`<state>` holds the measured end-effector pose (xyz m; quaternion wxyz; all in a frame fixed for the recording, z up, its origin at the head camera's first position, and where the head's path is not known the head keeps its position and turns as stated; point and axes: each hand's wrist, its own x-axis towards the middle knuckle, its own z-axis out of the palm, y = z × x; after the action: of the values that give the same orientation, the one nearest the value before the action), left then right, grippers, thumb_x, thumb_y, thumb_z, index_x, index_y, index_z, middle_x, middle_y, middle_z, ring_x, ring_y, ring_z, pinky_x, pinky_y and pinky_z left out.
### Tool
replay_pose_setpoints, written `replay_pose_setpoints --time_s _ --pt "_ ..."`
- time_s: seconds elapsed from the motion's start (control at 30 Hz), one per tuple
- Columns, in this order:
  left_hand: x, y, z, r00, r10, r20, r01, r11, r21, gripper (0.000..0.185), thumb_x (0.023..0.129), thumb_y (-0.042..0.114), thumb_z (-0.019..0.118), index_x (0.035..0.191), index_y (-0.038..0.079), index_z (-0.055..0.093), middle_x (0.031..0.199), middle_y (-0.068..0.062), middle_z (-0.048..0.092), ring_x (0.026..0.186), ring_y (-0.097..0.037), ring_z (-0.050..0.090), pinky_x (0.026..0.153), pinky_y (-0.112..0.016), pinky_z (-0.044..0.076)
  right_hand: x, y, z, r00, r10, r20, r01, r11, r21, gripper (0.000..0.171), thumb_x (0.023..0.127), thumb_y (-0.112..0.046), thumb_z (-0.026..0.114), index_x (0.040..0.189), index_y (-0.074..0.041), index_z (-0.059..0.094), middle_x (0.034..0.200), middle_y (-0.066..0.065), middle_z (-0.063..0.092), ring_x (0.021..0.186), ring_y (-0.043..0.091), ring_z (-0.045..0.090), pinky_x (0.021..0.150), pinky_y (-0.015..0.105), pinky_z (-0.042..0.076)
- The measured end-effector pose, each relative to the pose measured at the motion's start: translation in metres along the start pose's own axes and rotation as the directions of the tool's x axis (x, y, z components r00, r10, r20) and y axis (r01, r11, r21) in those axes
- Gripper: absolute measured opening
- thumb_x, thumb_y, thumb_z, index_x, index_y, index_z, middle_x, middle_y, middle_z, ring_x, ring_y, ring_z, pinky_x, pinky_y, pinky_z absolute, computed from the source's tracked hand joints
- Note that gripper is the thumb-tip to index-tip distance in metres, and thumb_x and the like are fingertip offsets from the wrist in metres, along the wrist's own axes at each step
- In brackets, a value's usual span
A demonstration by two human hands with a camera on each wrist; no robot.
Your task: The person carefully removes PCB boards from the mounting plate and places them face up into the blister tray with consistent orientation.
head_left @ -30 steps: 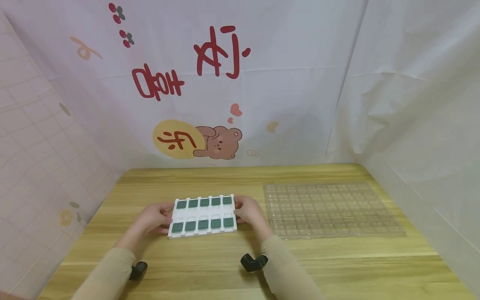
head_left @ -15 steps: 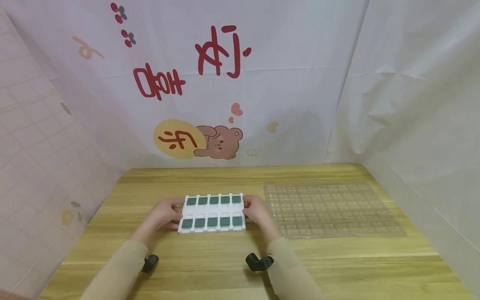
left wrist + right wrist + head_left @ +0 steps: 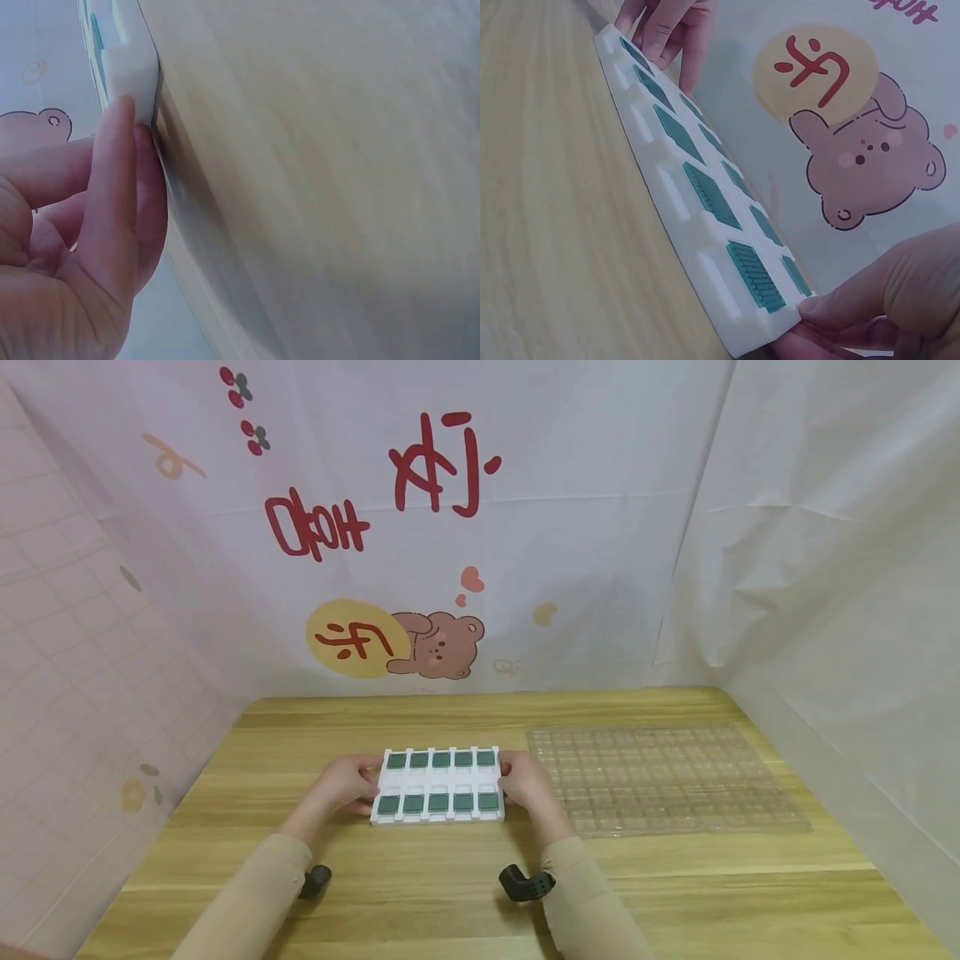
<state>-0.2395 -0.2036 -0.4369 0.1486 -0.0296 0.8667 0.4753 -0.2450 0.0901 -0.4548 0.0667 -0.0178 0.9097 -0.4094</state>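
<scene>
Tray, white (image 3: 438, 786), moulded foam or plastic, two rows of five pockets, each pocket carrying a small green chip (image 3: 441, 759). I logged it lying flat on the table (image 3: 420, 893), just left of the clear blister sheet (image 3: 660, 781) and near but not touching it.

Left hand (image 3: 347, 783) held the tray's left short edge; in the left wrist view the thumb (image 3: 112, 202) lay on top of the white corner (image 3: 129, 73) with a finger underneath, so I read that grip as pinching the tray edge. Right hand (image 3: 525, 783) held the opposite short edge; the right wrist view showed a thumb (image 3: 870, 292) pressed on the near corner of the tray (image 3: 705, 225) with fingers curled below, again pinching it.

Handling, as I judged it: light, fairly stiff for its thinness, likely to flex a little if lifted by one end only. The chips sat loose in open pockets with no lid, so any tilt or jolt could spill them. I rated the two short edges as the right hold, level and with both hands, fingers kept off the green faces. The table's wood looked smooth, so sliding seemed easy.
</scene>
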Motion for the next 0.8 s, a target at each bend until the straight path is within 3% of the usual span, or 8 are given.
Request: replay_pose_setpoints --time_s 0.23,0.5,0.8 --pt "0.007 0.005 0.008 1.000 -0.012 0.008 0.012 1.000 0.010 0.059 0.084 -0.015 0.064 0.140 -0.008 0.047 0.091 -0.016 0.055 0.072 -0.023 0.059 0.058 -0.034 0.060 -0.001 0.003 -0.008 1.000 -0.016 -0.018 0.013 0.994 -0.113 0.016 0.079 0.011 0.056 0.081 -0.004 0.057 0.075 0.009 0.055 0.066 0.020 0.053 0.052 0.025 0.051" --pt "0.011 0.009 0.015 1.000 -0.008 0.011 0.008 1.000 0.019 0.060 0.084 -0.014 0.064 0.141 -0.006 0.047 0.091 -0.015 0.055 0.073 -0.022 0.058 0.057 -0.033 0.059 -0.004 0.003 -0.014 0.997 -0.051 -0.057 0.034 0.964 -0.262 0.020 0.080 0.009 0.057 0.072 -0.008 0.051 0.066 0.005 0.049 0.063 0.021 0.046 0.052 0.027 0.037" --pt "0.013 0.013 0.022 1.000 -0.010 0.007 0.010 1.000 0.016 0.060 0.084 -0.015 0.063 0.141 -0.006 0.048 0.093 -0.016 0.054 0.073 -0.022 0.058 0.057 -0.033 0.059 -0.007 0.002 -0.018 0.998 -0.021 -0.067 0.004 0.968 -0.252 0.021 0.087 0.008 0.056 0.072 -0.007 0.051 0.066 0.006 0.048 0.064 0.021 0.046 0.055 0.029 0.038"
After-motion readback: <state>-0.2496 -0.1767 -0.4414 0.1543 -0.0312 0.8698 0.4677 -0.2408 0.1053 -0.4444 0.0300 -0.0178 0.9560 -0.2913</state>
